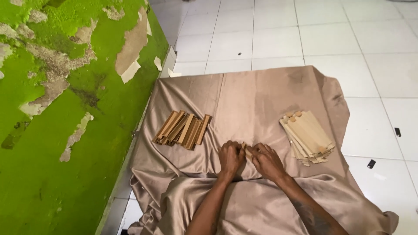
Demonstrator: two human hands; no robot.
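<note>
My left hand (pixel 230 157) and my right hand (pixel 266 160) meet over the middle of a beige satin cloth (pixel 257 95) spread on the floor. Both hands pinch a small tan cardboard piece (pixel 246 150) between them; most of it is hidden by my fingers. To the left lies a pile of folded brown cardboard pieces (pixel 183 129). To the right lies a stack of flat pale cardboard blanks (pixel 308 135).
A green wall with peeling paint (pixel 65 109) runs along the left side. White floor tiles (pixel 326 39) surround the cloth. Two small dark objects (pixel 371 163) lie on the tiles at the right.
</note>
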